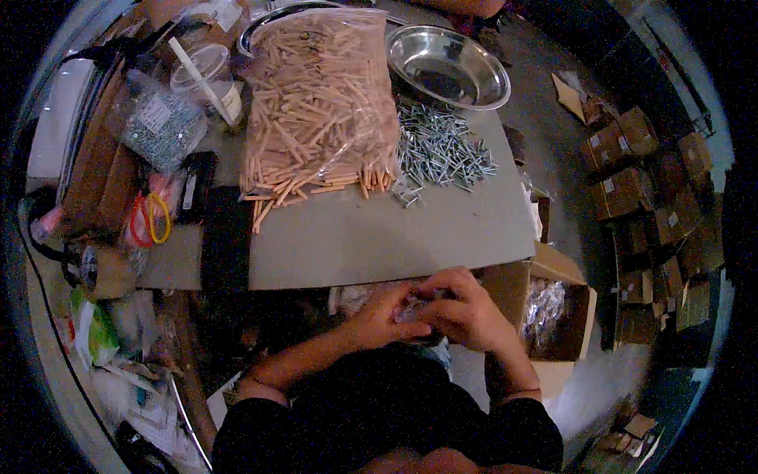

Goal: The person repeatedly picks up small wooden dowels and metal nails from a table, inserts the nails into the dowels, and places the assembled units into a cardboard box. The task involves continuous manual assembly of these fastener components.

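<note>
Close to my body, just off the table's front edge, both hands are closed around a small crumpled clear plastic bag (412, 310). My left hand (380, 317) grips it from the left, and my right hand (466, 306) curls over it from the right. The fingers cover much of the bag, so its contents cannot be made out. Farther up on the table lies a large clear bag of wooden dowels (320, 103), with some dowels spilling from its near end. To its right is a loose pile of metal screws or bolts (442, 150).
A steel bowl (497, 87) stands at the back right of the table (379, 245). An open cardboard box (588, 316) of shiny clear packets is by my right arm. At left are a bag of small metal parts (162, 130) and red and yellow rings (160, 219). Cartons (624, 193) are stacked far right.
</note>
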Motion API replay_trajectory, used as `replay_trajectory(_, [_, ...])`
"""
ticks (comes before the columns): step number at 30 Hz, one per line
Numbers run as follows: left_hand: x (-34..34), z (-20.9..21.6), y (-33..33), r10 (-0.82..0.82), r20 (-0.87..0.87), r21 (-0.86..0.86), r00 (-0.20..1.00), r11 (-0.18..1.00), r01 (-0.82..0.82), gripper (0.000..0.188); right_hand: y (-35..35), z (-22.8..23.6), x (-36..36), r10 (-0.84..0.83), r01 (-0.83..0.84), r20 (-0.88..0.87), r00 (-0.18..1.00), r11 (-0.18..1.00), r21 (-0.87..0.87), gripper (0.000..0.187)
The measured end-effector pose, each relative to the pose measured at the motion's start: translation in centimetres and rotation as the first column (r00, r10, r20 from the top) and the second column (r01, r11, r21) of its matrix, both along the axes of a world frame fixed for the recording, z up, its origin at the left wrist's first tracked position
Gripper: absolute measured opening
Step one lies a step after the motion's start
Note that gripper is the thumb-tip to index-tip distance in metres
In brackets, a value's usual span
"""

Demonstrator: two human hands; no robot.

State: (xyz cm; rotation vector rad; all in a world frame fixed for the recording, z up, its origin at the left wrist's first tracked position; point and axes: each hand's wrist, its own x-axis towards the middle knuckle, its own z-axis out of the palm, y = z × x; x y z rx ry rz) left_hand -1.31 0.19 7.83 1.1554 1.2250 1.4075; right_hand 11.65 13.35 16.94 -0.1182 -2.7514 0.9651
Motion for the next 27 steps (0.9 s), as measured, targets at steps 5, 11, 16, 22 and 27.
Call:
replay_trajectory(5, [-0.1,0.0,-0.9,0.282,-0.344,0.238,0.896,0.949,-0.208,0.024,-0.1,-1.0,1.1,-0.100,0.103,0.034,0.994,0.987,-0.124,0.018])
replay_trajectory(11, [0.1,0.6,-0.8,0.356,-0.380,0.338,0.854,0.913,-0.231,0.012,-1.0,-1.8,0.5,-0.131,0.126,-0.020,0.991,0.978,-0.165,0.017])
replay_trajectory(16, [-0.1,0.6,-0.9,0.255,-0.270,0.265,0.929,0.947,-0.183,0.009,-0.2,-1.3,1.7,-0.041,0.047,0.028,0.999,0.972,-0.232,0.013])
replay_trajectory(22, [0.2,-1.4,1.0,-0.137,-0.427,-0.170,0.894,0.983,0.069,0.018,2.9,-1.9,8.6,-0.399,0.412,0.181,0.899,0.910,-0.041,0.014])
replay_trajectory(27, [1.2,-11.5,1.0,-0.176,-0.825,-0.028,0.537,0.962,0.272,0.039,5.0,0.9,16.1,-0.842,0.738,0.125,0.525,0.524,0.425,0.017])
